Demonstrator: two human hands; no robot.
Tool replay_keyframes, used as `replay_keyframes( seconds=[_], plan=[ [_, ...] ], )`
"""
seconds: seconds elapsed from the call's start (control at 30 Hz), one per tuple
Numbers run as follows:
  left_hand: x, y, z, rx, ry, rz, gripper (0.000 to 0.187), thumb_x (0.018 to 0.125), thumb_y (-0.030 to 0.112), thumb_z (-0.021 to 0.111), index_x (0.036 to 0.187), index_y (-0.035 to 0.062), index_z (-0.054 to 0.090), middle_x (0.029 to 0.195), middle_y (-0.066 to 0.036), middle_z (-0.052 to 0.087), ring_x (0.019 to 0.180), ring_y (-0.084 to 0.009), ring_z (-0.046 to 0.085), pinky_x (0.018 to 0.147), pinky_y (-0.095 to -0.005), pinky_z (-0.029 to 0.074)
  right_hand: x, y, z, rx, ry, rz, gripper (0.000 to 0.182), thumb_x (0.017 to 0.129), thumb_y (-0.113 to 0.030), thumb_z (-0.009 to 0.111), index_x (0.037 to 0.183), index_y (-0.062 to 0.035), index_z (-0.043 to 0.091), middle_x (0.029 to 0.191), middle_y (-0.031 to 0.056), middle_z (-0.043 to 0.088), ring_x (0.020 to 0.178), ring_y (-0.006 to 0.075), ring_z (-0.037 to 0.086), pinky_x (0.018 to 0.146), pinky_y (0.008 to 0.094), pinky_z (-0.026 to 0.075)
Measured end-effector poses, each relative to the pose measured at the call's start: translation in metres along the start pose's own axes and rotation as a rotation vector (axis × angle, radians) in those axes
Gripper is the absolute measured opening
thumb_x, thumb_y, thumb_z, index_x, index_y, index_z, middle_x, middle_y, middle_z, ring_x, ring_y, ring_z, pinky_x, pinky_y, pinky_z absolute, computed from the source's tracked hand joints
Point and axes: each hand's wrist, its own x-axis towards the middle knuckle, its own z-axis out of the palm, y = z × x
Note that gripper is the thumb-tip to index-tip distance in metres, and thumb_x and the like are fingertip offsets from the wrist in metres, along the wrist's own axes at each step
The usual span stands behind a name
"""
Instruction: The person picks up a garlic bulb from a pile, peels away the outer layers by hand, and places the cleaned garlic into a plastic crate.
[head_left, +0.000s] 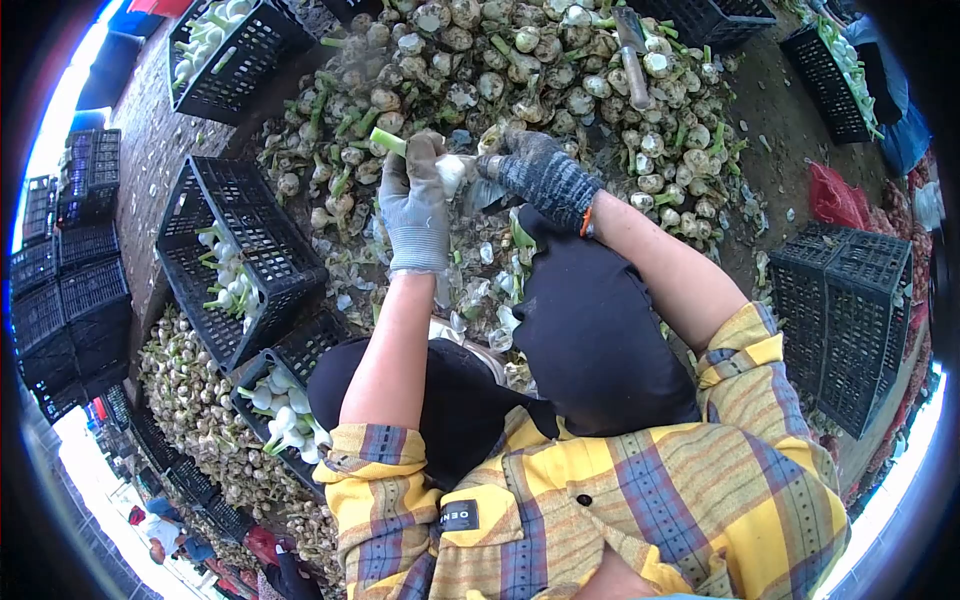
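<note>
My left hand (412, 195), in a grey glove, is closed round a white garlic bulb (452, 174) whose cut green stem sticks out at the upper left. Against the bulb's right side is my right hand (545, 175), in a dark blue knitted glove. Its fingers are bent together by the bulb, and what they grip is too small to make out. Just beyond both hands lies a large heap of untrimmed bulbs (460, 95). Loose peeled skins (480, 290) cover the ground beneath them. A knife or trowel with a worn handle (636, 80) rests on the heap.
Black crates with white bulbs stand at the left (240, 260), lower left (300, 350) and upper left (245, 60). A dark crate (840, 320) stands at the right, near a red net bag (838, 198). More crates are stacked far left. People are at the lower left edge.
</note>
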Motion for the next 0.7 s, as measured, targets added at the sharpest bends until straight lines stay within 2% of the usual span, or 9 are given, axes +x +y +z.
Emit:
replay_keyframes(
  seconds=[0.07,0.13,0.2,0.3,0.43,0.47,0.57,0.6,0.7],
  plan=[
    [0.000,0.002,0.001,-0.008,-0.016,-0.016,0.043,0.088,0.038,0.056,0.110,0.0015,0.055,0.097,-0.006,0.060,0.083,-0.0121,0.057,0.074,-0.0252,0.049,0.008,0.014,0.005,0.207,-0.066,0.047,0.025,0.086,-0.018,0.054,0.100,0.0026,0.058,0.091,0.0124,0.063,0.078,0.0205,0.062,0.074,0.0344,0.052],
    [0.001,0.004,0.000,-0.033,-0.030,-0.028,0.040,0.090,0.034,0.054,0.110,-0.0002,0.054,0.098,-0.006,0.059,0.082,-0.0118,0.057,0.074,-0.0262,0.050,0.007,0.021,0.007,0.564,-0.158,0.067,0.026,0.086,-0.019,0.055,0.101,0.0027,0.057,0.094,0.0134,0.063,0.082,0.0216,0.063,0.075,0.0358,0.053],
    [-0.001,0.010,0.001,-0.017,-0.061,-0.044,0.041,0.091,0.036,0.052,0.112,0.0004,0.054,0.099,-0.007,0.059,0.083,-0.0123,0.057,0.074,-0.0262,0.050,-0.014,-0.008,-0.003,1.065,-0.280,0.061,0.027,0.085,-0.020,0.058,0.098,0.0033,0.058,0.093,0.0148,0.063,0.086,0.0214,0.063,0.073,0.0352,0.054],
    [-0.001,0.009,0.003,-0.018,-0.070,-0.067,0.041,0.090,0.036,0.053,0.112,0.0014,0.055,0.099,-0.006,0.059,0.084,-0.0119,0.057,0.074,-0.0249,0.049,-0.014,-0.029,-0.006,1.036,-0.337,0.200,0.021,0.087,-0.012,0.056,0.105,0.0009,0.055,0.100,0.0129,0.061,0.090,0.0217,0.062,0.077,0.0370,0.055],
    [0.000,-0.006,0.001,0.172,-0.012,0.070,0.042,0.088,0.037,0.057,0.111,0.0021,0.055,0.097,-0.004,0.058,0.083,-0.0096,0.055,0.071,-0.0224,0.046,-0.011,-0.009,-0.001,1.011,-0.271,0.092,0.029,0.085,-0.010,0.059,0.110,0.0025,0.051,0.098,0.0144,0.060,0.087,0.0223,0.062,0.074,0.0351,0.056],
    [0.000,-0.005,0.000,0.139,0.023,-0.028,0.044,0.086,0.037,0.060,0.112,0.0020,0.055,0.096,-0.004,0.057,0.084,-0.0086,0.053,0.071,-0.0215,0.045,-0.010,-0.010,-0.001,0.976,-0.192,0.079,0.026,0.084,-0.007,0.058,0.107,0.0037,0.052,0.095,0.0145,0.061,0.081,0.0203,0.062,0.072,0.0345,0.056],
    [0.001,-0.002,-0.001,0.116,0.040,-0.093,0.043,0.088,0.036,0.059,0.113,0.0014,0.055,0.098,-0.005,0.057,0.085,-0.0090,0.053,0.074,-0.0219,0.044,0.001,-0.003,0.001,0.772,-0.017,0.119,0.024,0.083,-0.004,0.056,0.105,0.0049,0.053,0.090,0.0139,0.062,0.074,0.0194,0.062,0.071,0.0342,0.056],
    [0.001,0.001,0.002,0.137,0.045,-0.102,0.042,0.089,0.033,0.057,0.116,0.0010,0.054,0.100,-0.006,0.058,0.086,-0.0100,0.054,0.076,-0.0226,0.044,-0.004,-0.004,0.001,0.890,0.014,0.071,0.022,0.082,-0.004,0.057,0.102,0.0041,0.055,0.086,0.0139,0.063,0.070,0.0191,0.063,0.065,0.0325,0.056],
    [0.003,0.003,-0.001,0.042,0.046,-0.099,0.039,0.091,0.030,0.053,0.118,0.0011,0.052,0.103,-0.006,0.058,0.088,-0.0106,0.054,0.078,-0.0237,0.045,-0.002,-0.004,-0.007,0.699,0.094,0.138,0.025,0.086,-0.008,0.055,0.109,0.0003,0.050,0.092,0.0122,0.060,0.085,0.0202,0.063,0.074,0.0313,0.055]
  ],
)
